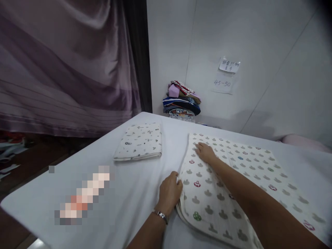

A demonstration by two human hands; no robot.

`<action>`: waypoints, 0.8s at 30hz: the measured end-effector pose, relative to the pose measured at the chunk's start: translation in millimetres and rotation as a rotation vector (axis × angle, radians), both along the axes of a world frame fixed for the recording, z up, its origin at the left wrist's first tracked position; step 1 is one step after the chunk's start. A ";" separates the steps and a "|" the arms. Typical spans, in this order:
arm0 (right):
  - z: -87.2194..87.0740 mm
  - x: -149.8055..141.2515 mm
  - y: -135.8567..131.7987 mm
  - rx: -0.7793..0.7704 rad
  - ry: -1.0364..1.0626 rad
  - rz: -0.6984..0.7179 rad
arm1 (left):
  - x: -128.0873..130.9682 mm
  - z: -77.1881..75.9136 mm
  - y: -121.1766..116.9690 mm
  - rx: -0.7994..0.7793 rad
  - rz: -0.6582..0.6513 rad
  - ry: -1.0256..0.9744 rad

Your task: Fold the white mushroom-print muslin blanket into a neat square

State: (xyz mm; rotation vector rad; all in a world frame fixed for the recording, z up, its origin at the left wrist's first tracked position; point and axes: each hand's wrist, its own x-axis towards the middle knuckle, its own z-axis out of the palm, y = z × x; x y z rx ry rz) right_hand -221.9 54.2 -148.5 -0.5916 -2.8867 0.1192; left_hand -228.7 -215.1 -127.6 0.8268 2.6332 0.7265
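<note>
A cream cloth [249, 166] printed with grey, red, green and blue motifs is spread in folded layers on the right of the table. At its left edge, my left hand [169, 190] pinches the layers, thumb on the upper side and fingers partly hidden. Farther along the same cloth, my right hand [205, 153] lies on top near the far left corner, its fingers stretched out over the fabric. A second cloth [141, 141], white with small dark prints, rests neatly folded left of both hands.
Both cloths lie on a white-covered table [129, 193]. A blurred, pixelated patch covers part of its left side. Beyond the far edge rises a stack of folded clothes [181, 102] against the wall. A purple curtain [77, 69] hangs at left; paper notes [223, 83] are on the wall.
</note>
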 end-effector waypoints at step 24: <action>27.3 -129.6 72.2 -0.073 -0.289 -0.079 | -0.7 -1.3 -1.0 0.038 0.042 -0.130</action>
